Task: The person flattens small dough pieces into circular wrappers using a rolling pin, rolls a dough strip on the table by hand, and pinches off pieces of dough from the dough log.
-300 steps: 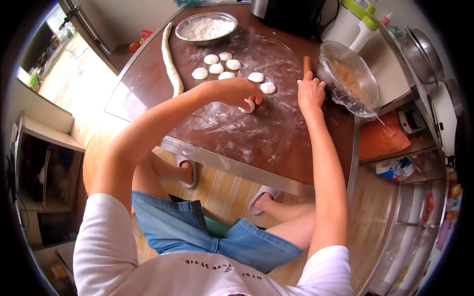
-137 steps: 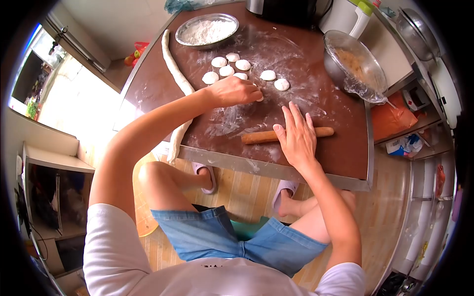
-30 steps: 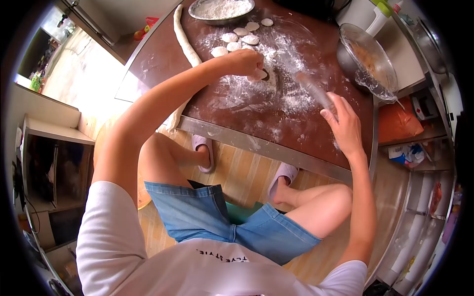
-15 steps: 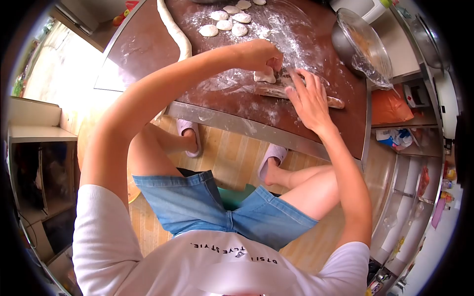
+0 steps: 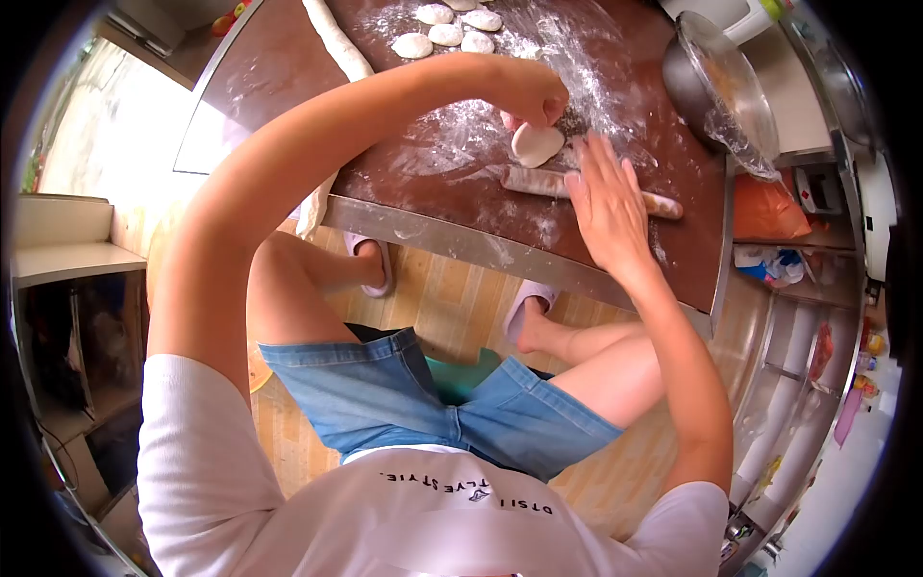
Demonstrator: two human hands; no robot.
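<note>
My left hand (image 5: 535,94) reaches across the floured table top, its fingers closed on the edge of a small flattened dough round (image 5: 537,145). Below the dough lies a short wooden rolling pin (image 5: 536,181), dusted with flour. Across the pin rests my right hand (image 5: 608,204), palm down with the fingers stretched out, covering its middle. The pin's right end sticks out past that hand. Several floured dough pieces (image 5: 445,35) lie farther back on the table.
A long dough rope (image 5: 336,40) runs along the left of the brown table (image 5: 404,188) and another stretch hangs over its front edge. At the back right stands a metal bowl (image 5: 694,91) under plastic wrap. Open shelves (image 5: 808,332) line the right side.
The dough in my left hand now shows as a wider, rounder disc, turned more toward view. My right hand has flattened over the rolling pin, its fingers straighter.
</note>
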